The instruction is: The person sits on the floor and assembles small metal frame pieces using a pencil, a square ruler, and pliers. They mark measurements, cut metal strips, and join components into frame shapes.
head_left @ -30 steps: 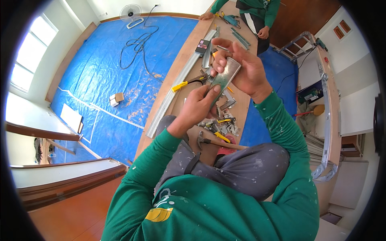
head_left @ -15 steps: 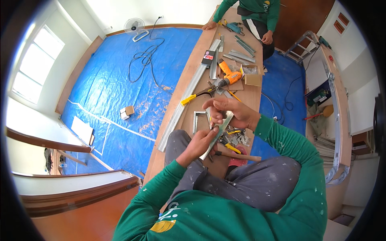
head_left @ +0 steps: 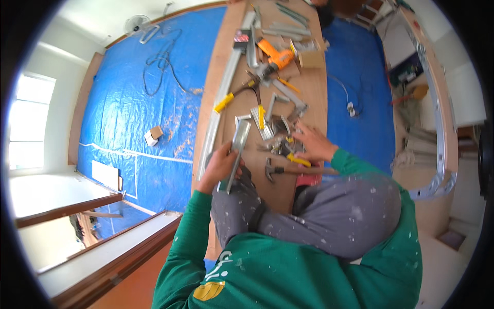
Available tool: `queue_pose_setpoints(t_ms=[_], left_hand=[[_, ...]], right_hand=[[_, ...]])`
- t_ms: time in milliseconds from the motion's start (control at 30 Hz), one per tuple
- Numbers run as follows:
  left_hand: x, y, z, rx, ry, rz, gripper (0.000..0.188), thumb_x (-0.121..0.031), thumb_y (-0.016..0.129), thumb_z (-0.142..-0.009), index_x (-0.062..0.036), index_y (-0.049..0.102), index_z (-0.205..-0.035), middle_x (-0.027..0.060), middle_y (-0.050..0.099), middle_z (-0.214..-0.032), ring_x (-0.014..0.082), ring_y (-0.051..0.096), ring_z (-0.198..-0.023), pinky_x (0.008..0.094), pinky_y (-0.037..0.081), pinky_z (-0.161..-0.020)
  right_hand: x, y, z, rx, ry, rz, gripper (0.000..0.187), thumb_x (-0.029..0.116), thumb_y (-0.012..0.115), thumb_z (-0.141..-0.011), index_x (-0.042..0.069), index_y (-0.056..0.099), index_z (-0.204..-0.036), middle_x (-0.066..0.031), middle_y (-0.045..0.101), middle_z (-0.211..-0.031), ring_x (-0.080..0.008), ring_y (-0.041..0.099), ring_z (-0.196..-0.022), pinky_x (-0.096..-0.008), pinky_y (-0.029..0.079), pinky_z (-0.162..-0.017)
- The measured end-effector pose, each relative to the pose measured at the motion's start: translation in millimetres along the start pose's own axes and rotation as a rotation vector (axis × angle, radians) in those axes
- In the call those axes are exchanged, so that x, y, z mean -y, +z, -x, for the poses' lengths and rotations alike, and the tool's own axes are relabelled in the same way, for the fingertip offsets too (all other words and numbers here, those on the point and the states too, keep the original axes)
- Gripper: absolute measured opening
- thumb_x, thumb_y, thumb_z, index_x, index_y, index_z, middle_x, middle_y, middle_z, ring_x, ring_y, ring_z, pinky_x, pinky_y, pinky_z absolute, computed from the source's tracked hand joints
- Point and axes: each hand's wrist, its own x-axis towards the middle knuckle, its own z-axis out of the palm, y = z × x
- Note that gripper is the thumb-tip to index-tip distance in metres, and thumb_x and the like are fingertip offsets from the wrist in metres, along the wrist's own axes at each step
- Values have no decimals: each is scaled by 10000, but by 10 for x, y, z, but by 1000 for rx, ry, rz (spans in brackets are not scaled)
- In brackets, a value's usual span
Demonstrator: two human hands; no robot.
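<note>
My left hand (head_left: 220, 166) is closed round a short galvanized metal channel piece (head_left: 241, 135), held tilted above my left knee. My right hand (head_left: 318, 144) reaches over a heap of small metal parts and tools on the board, with its fingers apart; the fingertips are slightly blurred. Just below those fingers lies a tool with a yellow handle (head_left: 298, 160). Nearer to me a claw hammer (head_left: 290, 169) rests with its wooden handle pointing right. Farther up are metal snips with yellow handles (head_left: 224, 103), beside an orange power drill (head_left: 279, 57).
I sit cross-legged at a long wooden board (head_left: 314, 90). A long metal channel (head_left: 220, 98) runs along its left side. An open cardboard box (head_left: 312, 58) and more metal strips (head_left: 285, 31) lie farther off. Blue sheeting (head_left: 118, 113) covers the floor, with a cable (head_left: 163, 64) and a small carton (head_left: 153, 135).
My right hand has left the metal channel piece and moved down right to the heap. My left hand has drawn the piece left. The view has tilted down, cutting off most of the other person.
</note>
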Motion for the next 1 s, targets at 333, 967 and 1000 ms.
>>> queue_pose_setpoints(t_ms=[333,967,1000], left_hand=[[137,-24,-864,167,-272,497,441,-485,360,-1138,-95,562,-1187,73,638,-853,183,620,-682,350,556,-607],[-944,-99,-1431,344,123,844,427,-375,380,-1105,-44,537,-1324,132,624,-1010,215,632,-813,358,560,-690],[-993,-96,-1348,329,133,861,428,-374,389,-1102,-42,535,-1330,135,623,-1008,214,631,-813,358,559,-691]], right_hand=[[213,96,-289,294,23,289,704,487,845,-781,43,642,-1288,-244,428,-1548,-401,386,-1476,-657,283,-1195],[42,518,-32,136,-135,438,664,418,764,-797,16,631,-1308,-254,370,-1611,-420,297,-1530,-706,195,-1207],[33,565,-26,107,-138,433,635,393,757,-788,17,636,-1285,-253,399,-1582,-422,324,-1511,-716,207,-1191]])
